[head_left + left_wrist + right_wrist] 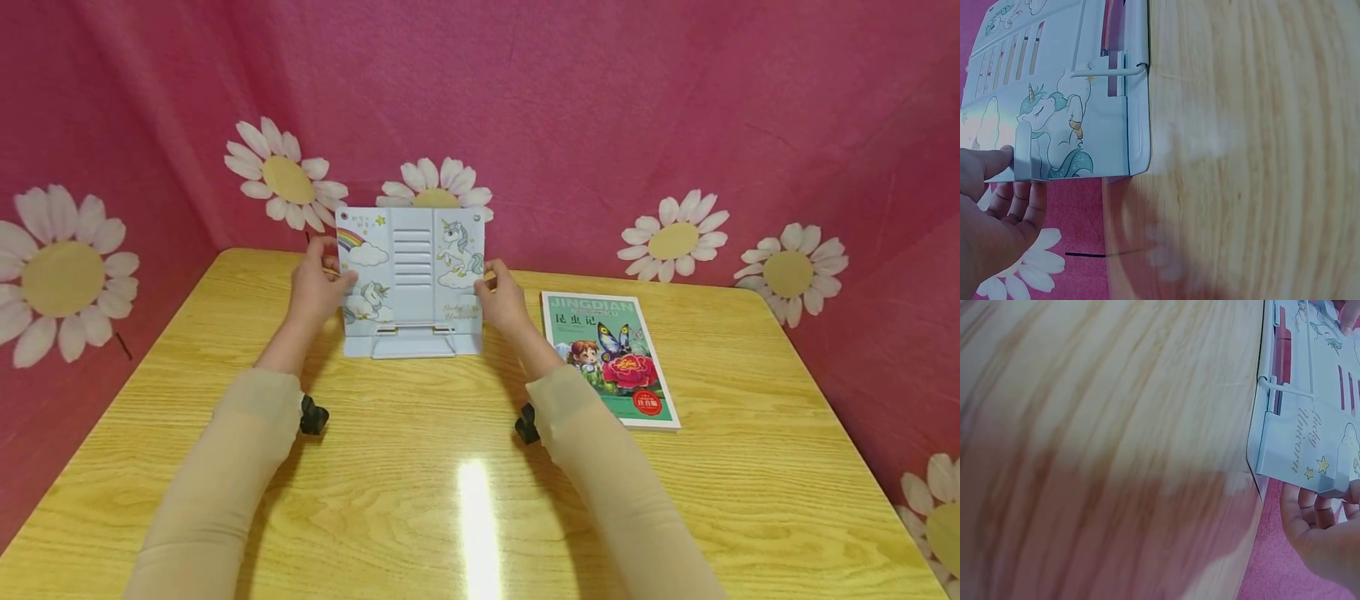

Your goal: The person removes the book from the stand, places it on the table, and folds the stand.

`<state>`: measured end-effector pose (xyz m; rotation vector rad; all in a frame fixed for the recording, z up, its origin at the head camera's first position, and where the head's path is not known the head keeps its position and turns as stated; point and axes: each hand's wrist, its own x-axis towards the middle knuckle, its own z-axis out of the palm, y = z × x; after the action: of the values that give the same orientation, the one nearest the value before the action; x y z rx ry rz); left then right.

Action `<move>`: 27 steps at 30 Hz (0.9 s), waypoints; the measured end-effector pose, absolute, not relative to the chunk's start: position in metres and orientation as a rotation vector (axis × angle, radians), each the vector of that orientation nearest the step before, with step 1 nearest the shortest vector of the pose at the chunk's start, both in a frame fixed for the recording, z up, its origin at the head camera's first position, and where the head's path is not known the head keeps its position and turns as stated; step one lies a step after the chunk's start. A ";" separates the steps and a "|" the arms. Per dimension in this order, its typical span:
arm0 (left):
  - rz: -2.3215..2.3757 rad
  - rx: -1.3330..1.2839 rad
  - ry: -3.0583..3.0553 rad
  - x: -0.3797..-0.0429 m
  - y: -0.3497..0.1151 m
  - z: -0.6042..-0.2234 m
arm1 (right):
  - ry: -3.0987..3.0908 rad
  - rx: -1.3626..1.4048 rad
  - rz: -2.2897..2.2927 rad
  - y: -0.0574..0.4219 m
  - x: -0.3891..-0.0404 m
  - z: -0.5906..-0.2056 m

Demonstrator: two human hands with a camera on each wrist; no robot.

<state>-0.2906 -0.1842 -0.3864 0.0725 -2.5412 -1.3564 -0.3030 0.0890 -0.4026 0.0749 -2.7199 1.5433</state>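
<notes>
A white book stand (pixel 412 267) printed with unicorns, clouds and a rainbow stands upright near the back of the table. My left hand (pixel 315 279) grips its left edge, thumb on the front and fingers behind, as the left wrist view of the stand (pixel 1054 119) shows. On the opposite edge, my right hand (pixel 501 296) holds the stand, its fingers curling behind the panel (pixel 1310 444) in the right wrist view. A wire page holder (pixel 414 342) crosses the stand's lower front, above its base plate (pixel 360 346).
To the right of the stand lies a green-covered children's book (pixel 611 358) with a butterfly and a red flower. The wooden table (pixel 405 467) meets a pink cloth backdrop (pixel 555 125) with white daisies. My right forearm passes over the book's lower left part.
</notes>
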 end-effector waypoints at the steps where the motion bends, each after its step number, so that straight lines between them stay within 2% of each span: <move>1: -1.356 0.072 -2.539 -0.290 -0.184 -0.387 | -2.724 0.077 1.544 0.090 -0.303 -0.403; 27: -1.397 0.066 -2.506 -0.271 -0.171 -0.394 | -2.802 0.144 1.570 0.108 -0.304 -0.401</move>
<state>-0.2706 -0.1710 -0.3936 0.0656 -2.5061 -1.3972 -0.3045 0.1085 -0.4015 0.1440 -2.8017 1.5700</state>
